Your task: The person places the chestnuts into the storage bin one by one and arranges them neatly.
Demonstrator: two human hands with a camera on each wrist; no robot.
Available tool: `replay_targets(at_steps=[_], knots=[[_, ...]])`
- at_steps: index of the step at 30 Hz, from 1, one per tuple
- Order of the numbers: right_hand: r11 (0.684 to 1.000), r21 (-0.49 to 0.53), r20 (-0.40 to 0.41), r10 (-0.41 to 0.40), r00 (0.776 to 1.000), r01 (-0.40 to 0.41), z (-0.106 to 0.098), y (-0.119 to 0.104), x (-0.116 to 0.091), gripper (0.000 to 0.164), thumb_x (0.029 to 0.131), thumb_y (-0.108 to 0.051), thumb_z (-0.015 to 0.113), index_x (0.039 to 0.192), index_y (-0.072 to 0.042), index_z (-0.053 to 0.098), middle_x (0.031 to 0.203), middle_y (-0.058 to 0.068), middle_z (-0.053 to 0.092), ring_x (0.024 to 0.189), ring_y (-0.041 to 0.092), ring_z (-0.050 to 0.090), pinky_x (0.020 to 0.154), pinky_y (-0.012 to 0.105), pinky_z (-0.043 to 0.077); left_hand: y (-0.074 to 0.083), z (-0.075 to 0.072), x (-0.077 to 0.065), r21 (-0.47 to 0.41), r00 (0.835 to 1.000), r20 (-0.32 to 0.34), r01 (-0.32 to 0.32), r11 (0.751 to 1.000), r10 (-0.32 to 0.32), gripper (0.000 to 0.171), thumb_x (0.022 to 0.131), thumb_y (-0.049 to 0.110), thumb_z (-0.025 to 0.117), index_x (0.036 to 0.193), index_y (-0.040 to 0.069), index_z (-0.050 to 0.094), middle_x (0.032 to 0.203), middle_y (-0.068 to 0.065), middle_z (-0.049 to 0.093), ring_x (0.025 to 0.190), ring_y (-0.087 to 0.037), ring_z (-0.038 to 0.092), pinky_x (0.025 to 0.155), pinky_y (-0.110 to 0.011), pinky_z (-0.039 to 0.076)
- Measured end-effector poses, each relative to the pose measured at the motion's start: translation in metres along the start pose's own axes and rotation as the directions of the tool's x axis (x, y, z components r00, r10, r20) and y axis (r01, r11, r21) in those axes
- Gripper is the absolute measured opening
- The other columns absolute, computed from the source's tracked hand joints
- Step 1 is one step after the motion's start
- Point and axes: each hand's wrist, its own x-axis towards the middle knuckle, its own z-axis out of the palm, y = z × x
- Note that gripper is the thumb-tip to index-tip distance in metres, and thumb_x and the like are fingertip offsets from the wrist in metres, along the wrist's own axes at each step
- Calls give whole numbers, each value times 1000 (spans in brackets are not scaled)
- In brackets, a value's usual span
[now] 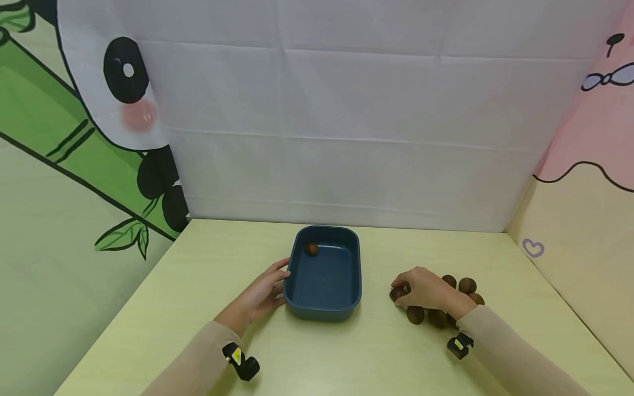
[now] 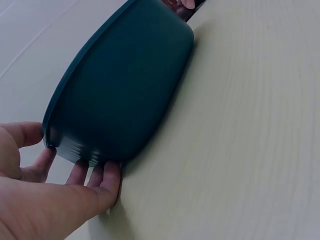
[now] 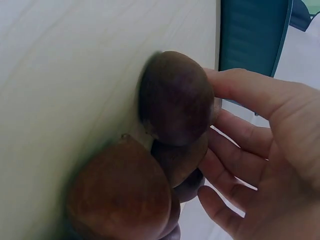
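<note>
A dark blue rectangular box stands on the table with one chestnut inside, near its far left corner. My left hand rests its fingertips against the outer left wall and rim of the box. To the right of the box, my right hand pinches a chestnut between thumb and fingers at the left edge of a loose group. In the right wrist view the held chestnut is mostly hidden behind another chestnut; a larger chestnut lies nearer the camera.
Several more chestnuts lie around and under the right wrist, some partly covered by it. The pale yellow table ends at a white cloth wall behind the box. Printed cartoon panels stand on both sides.
</note>
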Motion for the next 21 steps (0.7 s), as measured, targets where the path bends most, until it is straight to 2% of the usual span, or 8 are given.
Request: replay_targets(at_steps=[13, 21], knots=[[1000, 2, -22, -18, 1000, 18, -2, -2, -3, 34, 85, -18, 81, 114, -3, 74, 107, 5, 72, 94, 20, 64, 79, 38, 52, -1, 1, -3, 17, 1000, 5, 1, 1000, -1, 57, 105, 19, 45, 158, 17, 24, 148, -23, 39, 124, -29, 54, 91, -38, 48], [999, 17, -39, -48, 998, 49, -14, -9, -1, 37, 87, -18, 79, 119, 0, 71, 105, 3, 71, 76, 10, 54, 67, 31, 46, 0, 1, -3, 26, 1000, 7, -2, 1000, 2, 57, 106, 20, 43, 159, 17, 23, 149, -23, 40, 126, -30, 53, 94, -39, 47]])
